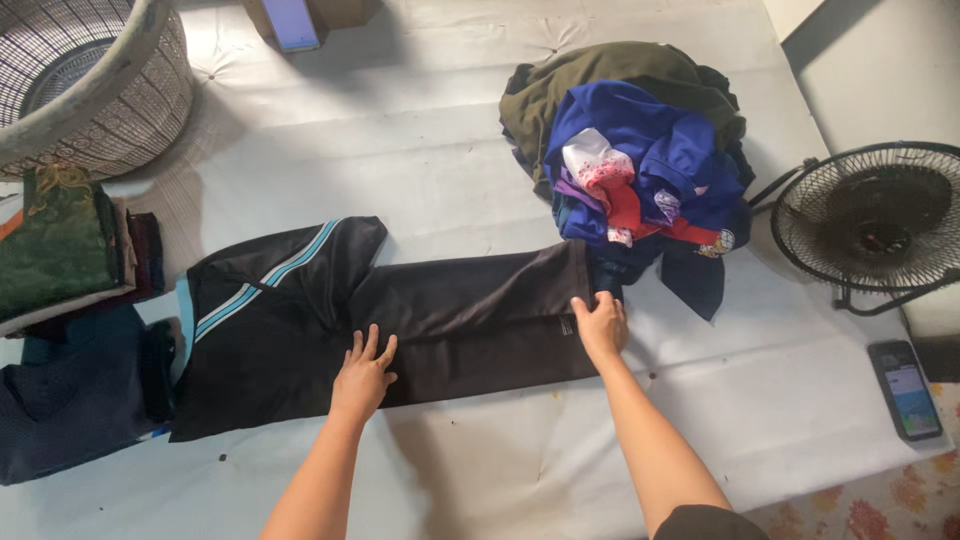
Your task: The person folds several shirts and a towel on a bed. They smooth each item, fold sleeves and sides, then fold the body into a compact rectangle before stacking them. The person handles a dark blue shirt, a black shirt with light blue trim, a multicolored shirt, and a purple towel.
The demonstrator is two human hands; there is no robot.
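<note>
Below, in the head view, a pair of dark trousers (440, 320) with a light blue side stripe lies stretched lengthwise across the white sheet (480, 130). The left hand (363, 375) rests flat on the middle of the fabric, fingers spread and released, pressing rather than gripping. The right hand (601, 325) sits at the trousers' right end, its fingers curled over the edge of the cloth and pinching it. Just beyond that hand, touching the trousers' end, rises a heap of unfolded clothes (640, 160): olive, blue, red and white pieces tangled together. At the left edge, folded garments (60, 250) are stacked, with a dark blue folded piece (70, 395) nearer the person. A mesh laundry basket (95, 85) stands in the upper left corner. A black floor fan (870, 215) sits off the sheet at the right, and a phone (905, 388) lies near it, screen lit.
</note>
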